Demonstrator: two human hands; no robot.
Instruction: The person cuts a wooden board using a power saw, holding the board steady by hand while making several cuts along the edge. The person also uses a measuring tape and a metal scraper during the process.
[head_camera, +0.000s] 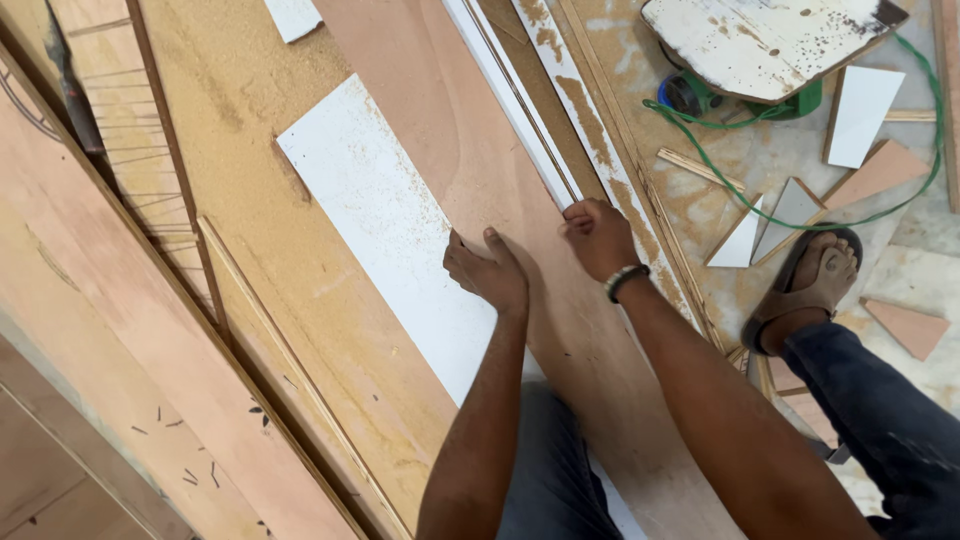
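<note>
My left hand (487, 270) rests with curled fingers on a long plywood board (450, 120), its fingertips touching the edge of a white laminate sheet (385, 220) that lies beside it. My right hand (597, 237), with a dark watch on the wrist, presses knuckles down on the right edge of the same board, against the end of a narrow white strip (520, 100). Whether either hand grips anything between the fingers cannot be told; both are closed.
Large plywood sheets (130, 330) lie to the left. At the upper right a green power tool (760, 95) sits under a worn white board, with a green cable (850, 215) looping over the floor among offcut triangles (790, 210). My sandalled foot (810, 280) stands at right.
</note>
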